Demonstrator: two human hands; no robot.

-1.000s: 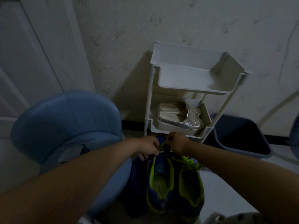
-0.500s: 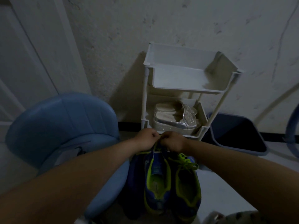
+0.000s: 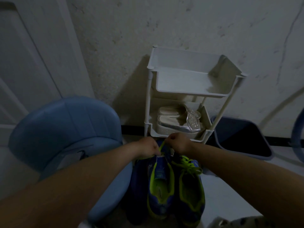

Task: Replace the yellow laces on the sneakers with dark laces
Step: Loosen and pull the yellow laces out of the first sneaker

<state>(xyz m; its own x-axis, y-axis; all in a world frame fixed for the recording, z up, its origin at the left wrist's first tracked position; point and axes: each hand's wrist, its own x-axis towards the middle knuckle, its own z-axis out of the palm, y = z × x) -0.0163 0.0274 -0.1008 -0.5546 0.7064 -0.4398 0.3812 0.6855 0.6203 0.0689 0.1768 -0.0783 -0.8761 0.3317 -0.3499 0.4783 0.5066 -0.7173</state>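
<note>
Two blue sneakers with yellow-green lining [image 3: 158, 208] on the floor, near centre, side by side, toes pointing far. Left one: a thin yellow lace strand [image 3: 162, 145] is pulled up taut at its far end, between both hands. Left hand [image 3: 148, 148]: fingers curled, pinching the strand's lower end. Right hand [image 3: 179, 144]: fisted round the upper end. Right one: yellow criss-cross lacing [image 3: 189, 167] threaded, ends loose. Blue padded chair [image 3: 65, 129] just left of the sneakers. White plastic two-tier rack [image 3: 189, 86] against the far wall, silver sandals [image 3: 177, 124] on its lower shelf. Dark bin [image 3: 238, 140] right of the rack.
</note>
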